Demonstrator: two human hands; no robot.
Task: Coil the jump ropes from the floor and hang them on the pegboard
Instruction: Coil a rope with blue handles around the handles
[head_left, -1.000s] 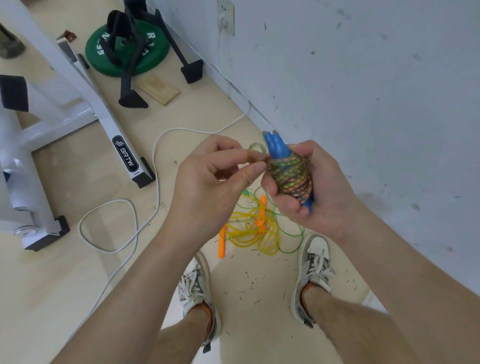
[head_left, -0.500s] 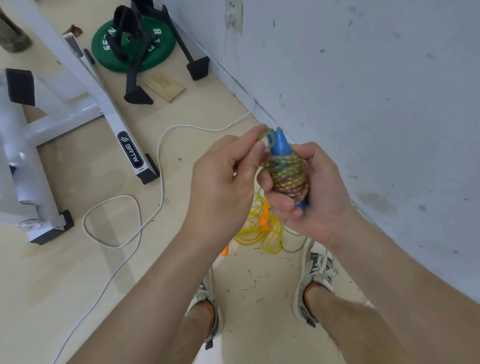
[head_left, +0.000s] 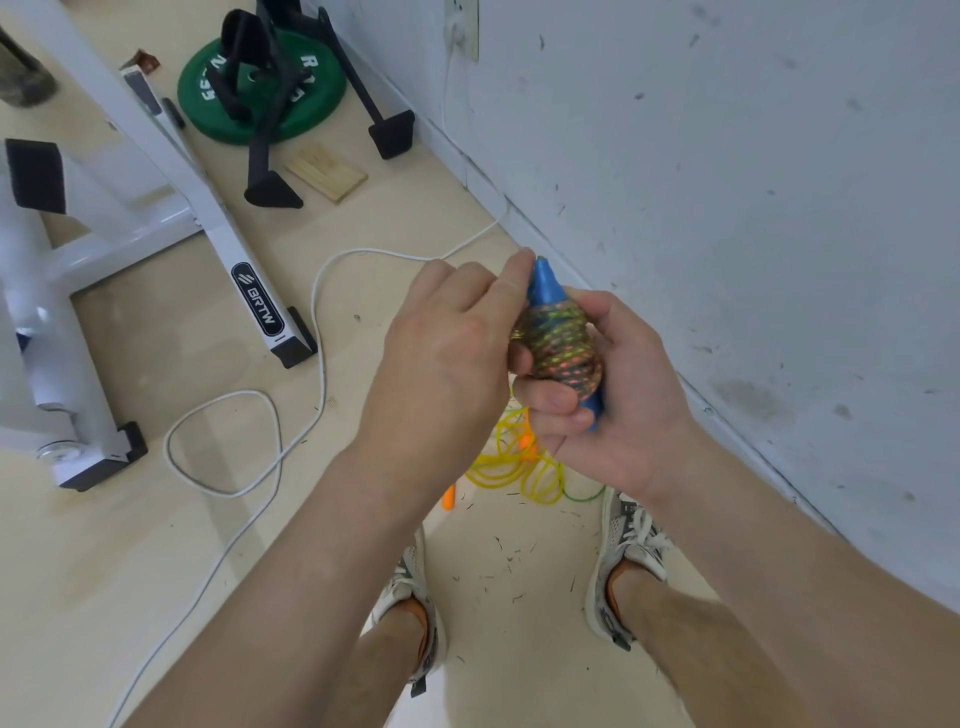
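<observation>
Over a pale floor (head_left: 130, 545), just beside the foot of a scuffed white wall (head_left: 727, 208), both hands meet in mid-air. The right hand (head_left: 623, 405) grips a coiled jump rope (head_left: 563, 348), a speckled cord wound tight round its blue handles (head_left: 543, 283), with the thumb on the wall side and the fingers curled across the front. The handle tips point toward twelve o'clock. The left hand (head_left: 447, 364) shows its back to the camera. Its forefinger lies against the handle tips and its other fingers are bent against the coil. Whether it pinches anything there is hidden, so I cannot tell.

On the floor at six o'clock of the hands, between two pale shoes (head_left: 628, 551), lies a loose yellow jump rope (head_left: 514, 467) with an orange handle (head_left: 448, 498). A thin green rope (head_left: 582, 496) is tangled in at its four o'clock edge.

A white cable (head_left: 311, 364) loops over the floor at nine o'clock of the hands and runs up the wall to a socket (head_left: 462, 26). A white machine frame (head_left: 249, 291) stands at ten o'clock. Beyond it, at eleven o'clock, a green weight plate (head_left: 260, 88) lies under black stand legs (head_left: 270, 171), and a wooden block (head_left: 326, 172) lies beside them.
</observation>
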